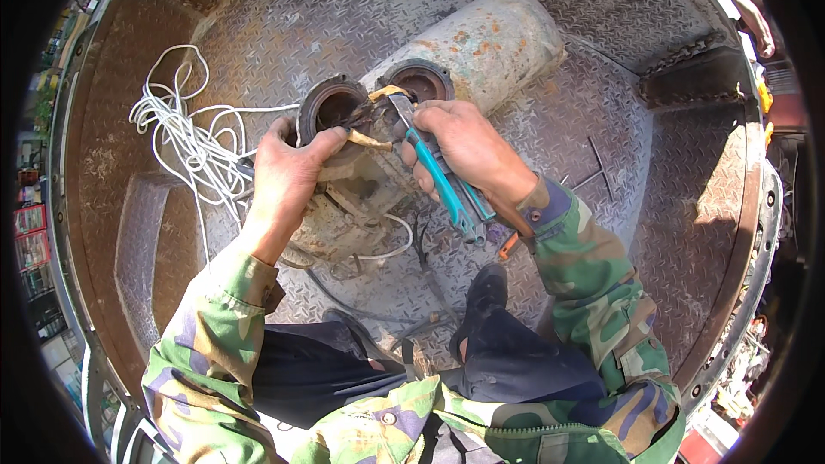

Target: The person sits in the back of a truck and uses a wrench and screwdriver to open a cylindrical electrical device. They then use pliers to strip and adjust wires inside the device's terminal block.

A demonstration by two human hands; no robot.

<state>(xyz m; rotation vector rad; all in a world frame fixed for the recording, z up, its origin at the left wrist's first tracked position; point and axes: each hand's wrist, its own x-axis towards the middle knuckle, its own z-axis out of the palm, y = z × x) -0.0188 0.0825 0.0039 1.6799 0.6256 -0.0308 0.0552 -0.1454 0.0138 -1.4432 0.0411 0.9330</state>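
Observation:
My left hand (288,167) is closed around the near side of a dark round metal collar (307,112), its thumb beside a tan strip (369,139). The collar and a second round opening (423,86) are on a worn, dirt-caked metal machine. In my right hand (473,144) is a pair of pliers (436,170) with teal-and-grey handles. Its metal jaws point up between the two openings and meet a yellowish strip (389,91) and dark wires (369,110). Whether the jaws are closed on them I cannot make out.
The machine's large, rust-spotted cylinder (485,43) lies toward the far right. A tangled white cable (185,137) lies at left. At right are a thin T-shaped metal rod (593,174) and an orange-handled tool (509,246). Raised walls (705,232) surround the tread-plate bed (266,26).

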